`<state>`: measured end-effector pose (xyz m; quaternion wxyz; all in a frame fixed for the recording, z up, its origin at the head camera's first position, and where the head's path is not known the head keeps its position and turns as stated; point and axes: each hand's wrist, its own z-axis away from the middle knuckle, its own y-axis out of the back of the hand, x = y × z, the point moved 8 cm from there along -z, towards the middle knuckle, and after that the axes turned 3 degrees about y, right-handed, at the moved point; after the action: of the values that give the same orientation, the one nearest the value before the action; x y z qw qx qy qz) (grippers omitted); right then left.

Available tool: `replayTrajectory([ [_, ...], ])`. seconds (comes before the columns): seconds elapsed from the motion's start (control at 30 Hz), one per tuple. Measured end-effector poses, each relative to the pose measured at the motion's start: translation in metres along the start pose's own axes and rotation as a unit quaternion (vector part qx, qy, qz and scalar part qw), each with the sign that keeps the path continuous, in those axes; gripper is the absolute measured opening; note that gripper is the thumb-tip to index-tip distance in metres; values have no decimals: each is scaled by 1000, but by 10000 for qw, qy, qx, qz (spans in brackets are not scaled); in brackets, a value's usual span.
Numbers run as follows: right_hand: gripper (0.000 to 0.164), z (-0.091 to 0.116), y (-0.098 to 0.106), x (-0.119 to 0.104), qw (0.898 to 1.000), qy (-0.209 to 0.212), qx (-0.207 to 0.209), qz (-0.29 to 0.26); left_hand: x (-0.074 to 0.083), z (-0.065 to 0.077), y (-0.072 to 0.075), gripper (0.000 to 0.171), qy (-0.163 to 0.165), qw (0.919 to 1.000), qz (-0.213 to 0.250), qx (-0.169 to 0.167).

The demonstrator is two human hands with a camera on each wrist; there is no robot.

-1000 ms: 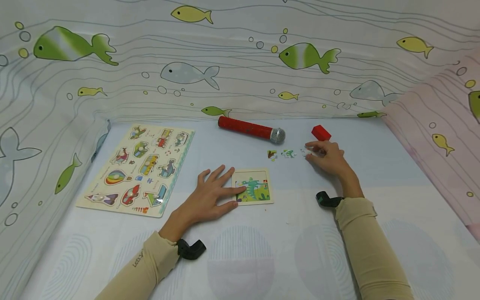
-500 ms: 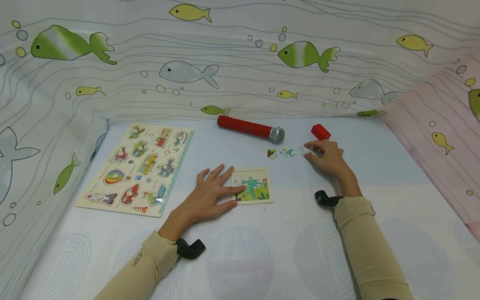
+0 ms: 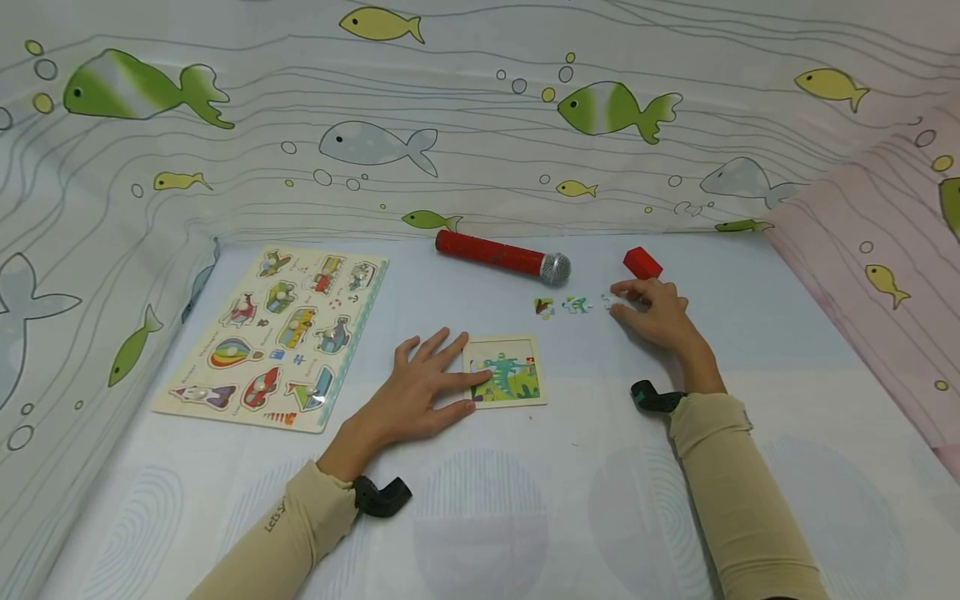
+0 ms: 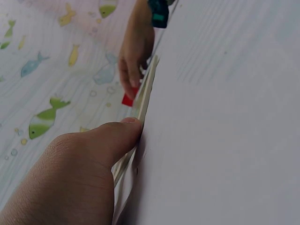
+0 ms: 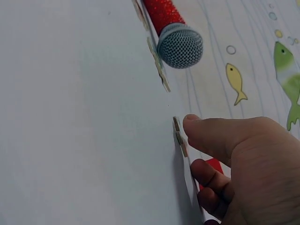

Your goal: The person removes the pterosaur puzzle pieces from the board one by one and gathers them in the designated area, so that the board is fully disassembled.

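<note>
My left hand [image 3: 420,392] lies with fingers spread at the left side of a small wooden jigsaw board [image 3: 517,406]. Its middle fingers reach over the frame onto the green dinosaur picture, and part of the board is covered. In the left wrist view the thumb [image 4: 119,138] rests along the board's edge. Farther right, my right hand [image 3: 656,317] has thumb and index finger at either side of a small pale puzzle piece [image 3: 606,302], pinching it close to the table. Two more pieces lie in a row beside it, a brown and green piece [image 3: 543,308] and a green and white piece [image 3: 576,306].
A red microphone [image 3: 495,254] with a silver head lies behind the pieces. Just beyond the right hand is a red block [image 3: 642,263]. On the left sits a large wooden knob puzzle [image 3: 247,329] with vehicle pictures. A fish-print cloth [image 3: 480,108] rises along the back and sides.
</note>
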<state>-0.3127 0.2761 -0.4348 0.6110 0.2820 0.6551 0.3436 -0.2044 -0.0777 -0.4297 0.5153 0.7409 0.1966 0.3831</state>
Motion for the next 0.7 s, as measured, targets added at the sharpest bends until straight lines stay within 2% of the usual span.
replayTrajectory([
  [0.23,41,1,3,-6,9999,46,73,-62,-1,-1,-1,43,42,9999,14,-94],
  [0.4,40,0,7,-18,9997,197,165,59,-1,-3,-1,44,44,9999,-40,-134],
  [0.7,38,-6,-10,-57,9977,622,-271,-34,-1,-3,-1,44,68,9998,-29,-159],
])
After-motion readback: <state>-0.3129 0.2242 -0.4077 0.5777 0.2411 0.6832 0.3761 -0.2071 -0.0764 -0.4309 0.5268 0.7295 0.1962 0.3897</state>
